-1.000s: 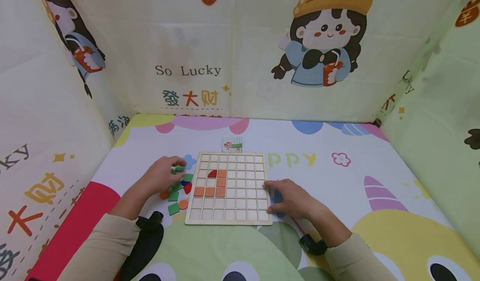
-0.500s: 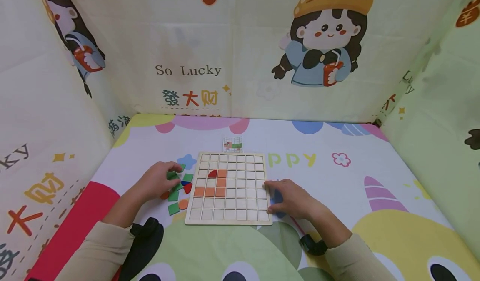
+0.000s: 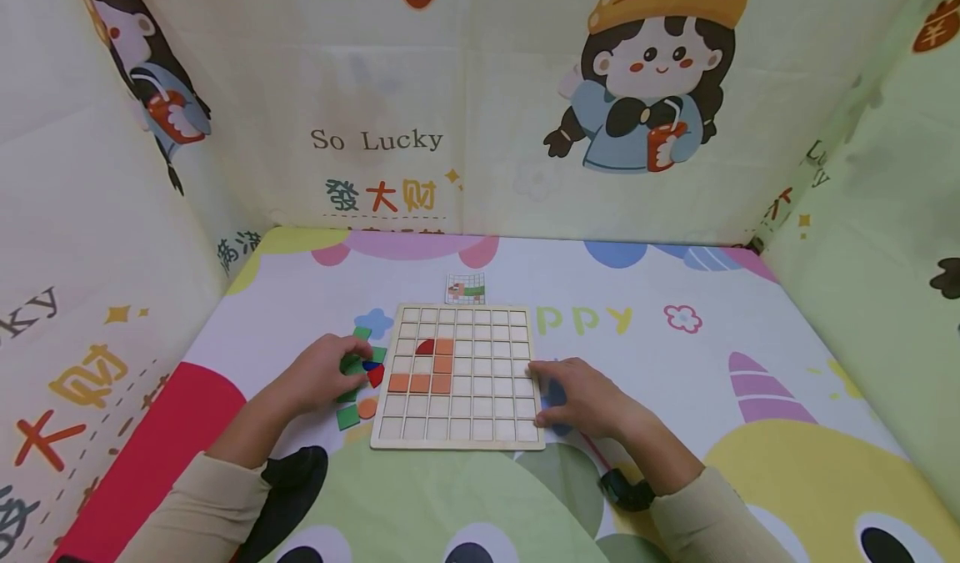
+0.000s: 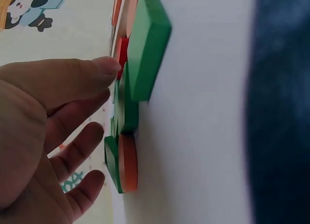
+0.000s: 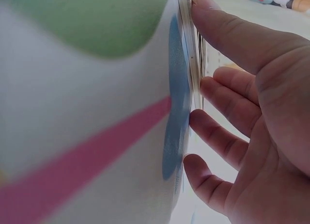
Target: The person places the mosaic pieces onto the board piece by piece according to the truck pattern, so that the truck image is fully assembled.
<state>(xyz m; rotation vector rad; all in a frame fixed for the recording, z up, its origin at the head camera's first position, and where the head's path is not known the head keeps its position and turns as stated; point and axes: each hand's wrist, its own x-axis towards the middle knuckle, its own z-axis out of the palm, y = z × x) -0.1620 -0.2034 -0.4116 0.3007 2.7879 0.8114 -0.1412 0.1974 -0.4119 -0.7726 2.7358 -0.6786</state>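
Note:
My left hand [image 3: 322, 371] is over a loose pile of flat pieces left of the wooden grid board [image 3: 487, 409]. In the left wrist view its thumb and fingers are bent slightly beside a red piece [image 4: 122, 49] and green tiles [image 4: 147, 44], with no piece clearly held. A dark blue piece [image 3: 371, 365] and an orange disc [image 3: 367, 409] lie close by. On the board sit several orange squares [image 3: 444, 347] and a dark red rounded piece [image 3: 425, 347]. My right hand [image 3: 581, 396] touches the board's right edge with thumb and fingertips.
A small picture card [image 3: 465, 289] lies behind the board, showing a coloured pattern on a grid. A printed cloth [image 3: 637, 296] covers the table, and printed fabric walls [image 3: 510, 87] enclose its back and sides.
My left hand has moved a little toward me over the pile, uncovering a green tile at the far end and covering nearer green ones. The right hand and board stay in place.

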